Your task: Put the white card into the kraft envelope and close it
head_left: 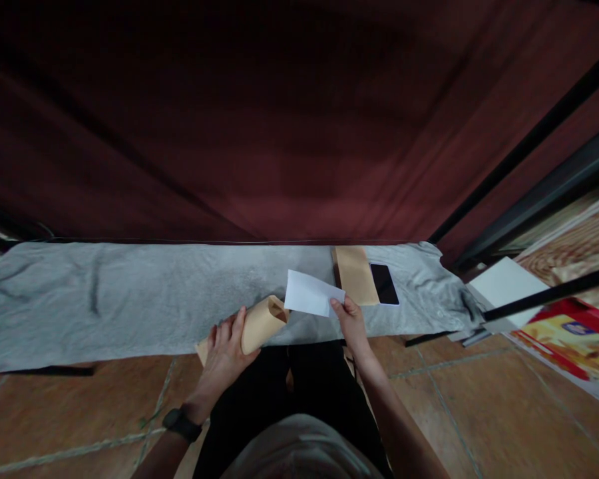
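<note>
Grey-draped tabletop [144, 286]: over its near side, your right hand [351, 320] pinches a white sheet [310, 294] by its end, your left hand [228, 342] clasps a brown paper bag [260, 327], both likely light, creasable, best held by the edges.

1 head-worn camera is looking forward and steeply down, and it is seeing nearly what I'd be seeing over its wearer's shoulder. The pale grey shirt [299, 442] and black trousers [324, 382] are lying nearest the lens, at the bottom. The left hand [228, 342] and right hand [350, 318] are showing below mid-height, at arm's reach. Beyond them, the cloth-covered bench [140, 293] is running crosswise; the dark red backdrop [299, 133] is filling the upper half, while floor tiles [114, 406] are spreading below.
</note>
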The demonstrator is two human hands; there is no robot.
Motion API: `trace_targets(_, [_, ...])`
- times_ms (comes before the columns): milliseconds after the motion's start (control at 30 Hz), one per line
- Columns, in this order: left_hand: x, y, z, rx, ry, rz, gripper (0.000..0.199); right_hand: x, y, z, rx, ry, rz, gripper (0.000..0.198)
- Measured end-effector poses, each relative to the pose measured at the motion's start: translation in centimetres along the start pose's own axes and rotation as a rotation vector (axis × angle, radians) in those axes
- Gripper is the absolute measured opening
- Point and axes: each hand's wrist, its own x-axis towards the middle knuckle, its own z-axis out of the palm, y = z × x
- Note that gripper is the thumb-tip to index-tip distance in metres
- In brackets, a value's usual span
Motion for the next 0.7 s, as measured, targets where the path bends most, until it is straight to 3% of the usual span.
trace_targets(233, [-0.2,0.2,-0.3,0.058,-0.028,0.026,0.094,-0.4,-0.2,0.2,-0.284,-0.319,-0.095,0.027])
trace_targets(533, [-0.4,0.3,0.0,0.056,-0.030,0.060,0.092,0.9,-1.4,-1.0,-0.562,-0.386,-0.078,0.034])
trace_targets(700, [-0.3,0.3,0.1,0.026,-0.035,0.107,0.095,1.3,-1.3,-0.5,-0.650,-0.409,-0.045,0.022])
